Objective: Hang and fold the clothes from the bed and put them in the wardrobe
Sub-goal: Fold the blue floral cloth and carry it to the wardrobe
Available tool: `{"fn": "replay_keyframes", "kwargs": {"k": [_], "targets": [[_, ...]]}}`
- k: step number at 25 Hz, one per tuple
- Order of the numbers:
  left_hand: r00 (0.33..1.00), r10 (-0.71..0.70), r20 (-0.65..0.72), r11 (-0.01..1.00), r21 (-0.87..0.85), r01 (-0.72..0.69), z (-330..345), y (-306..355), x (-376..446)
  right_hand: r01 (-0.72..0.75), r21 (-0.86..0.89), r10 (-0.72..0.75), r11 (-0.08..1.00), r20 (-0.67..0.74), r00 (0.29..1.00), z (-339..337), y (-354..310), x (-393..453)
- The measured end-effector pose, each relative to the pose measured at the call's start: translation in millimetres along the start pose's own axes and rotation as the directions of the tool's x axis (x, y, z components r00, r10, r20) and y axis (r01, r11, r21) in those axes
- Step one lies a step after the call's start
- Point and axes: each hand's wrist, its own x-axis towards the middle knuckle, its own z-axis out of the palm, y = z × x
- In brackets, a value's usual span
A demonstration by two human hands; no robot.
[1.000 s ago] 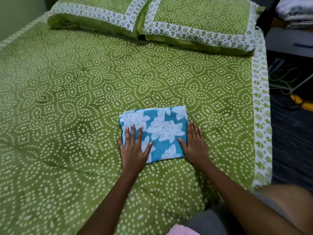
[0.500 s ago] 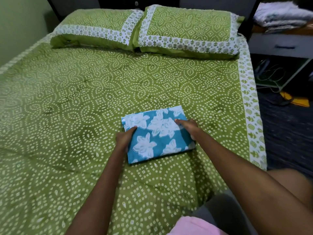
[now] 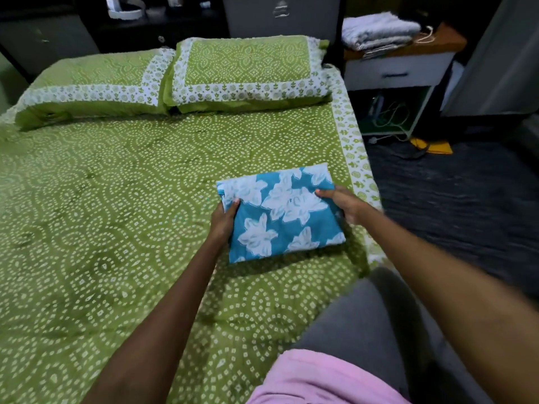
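A folded blue cloth with white flowers (image 3: pixel 280 211) hangs just above the green patterned bed (image 3: pixel 116 199), near its right edge, and throws a shadow on the sheet. My left hand (image 3: pixel 223 221) grips its left edge, thumb on top and fingers underneath. On the right edge, my right hand (image 3: pixel 342 204) holds it the same way. The cloth is tilted, its near edge lower. No wardrobe is in view.
Two green pillows (image 3: pixel 175 80) lie at the head of the bed. A bedside table (image 3: pixel 399 71) with folded grey towels (image 3: pixel 379 32) stands at the back right, with cables below it. Dark floor (image 3: pixel 452 199) runs along the bed's right side.
Both hands went from pressing flat on the cloth to gripping its side edges. The cloth has come up off the sheet and moved right, toward the bed's edge.
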Motion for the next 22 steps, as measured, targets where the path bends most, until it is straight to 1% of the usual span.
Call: {"fn": "replay_keyframes", "kwargs": {"k": [3,6,10,12,15,18,20,22], "targets": [[0.985,0.104,0.138,0.993,0.049,-0.111,73.6,26.7,2.6,0.103,0.039,-0.097,0.994,-0.142,0.985,-73.1,-14.6,-20.3],[0.963,0.130,0.235,0.990,0.024,-0.140,153.3,48.8,1.1,0.170,0.098,-0.144,0.981,-0.225,0.964,-149.1,-23.4,-33.3],[0.942,0.126,0.310,0.988,0.040,-0.146,263.0,55.3,5.8,0.190,0.151,-0.133,0.970,-0.322,0.937,-249.1,-23.3,-27.0],[0.931,0.121,0.344,0.987,0.060,-0.151,309.1,55.7,15.9,0.199,0.191,-0.118,0.961,-0.370,0.922,-285.7,-19.8,-19.6],[0.915,0.124,0.384,0.971,0.143,-0.192,381.9,70.0,25.6,0.186,0.254,-0.062,0.949,-0.427,0.902,-342.7,-27.0,-16.3],[0.895,0.093,0.436,0.969,0.169,-0.182,423.3,101.7,22.7,0.188,0.276,-0.037,0.943,-0.474,0.880,-382.0,-54.1,-32.6],[0.885,0.093,0.456,0.970,0.159,-0.183,435.1,129.8,18.4,0.185,0.265,-0.044,0.946,-0.462,0.886,-393.5,-87.3,-46.7],[0.890,0.096,0.445,0.975,0.137,-0.173,442.0,171.9,6.7,0.170,0.255,-0.039,0.952,-0.448,0.893,-402.9,-132.4,-66.7]]}}
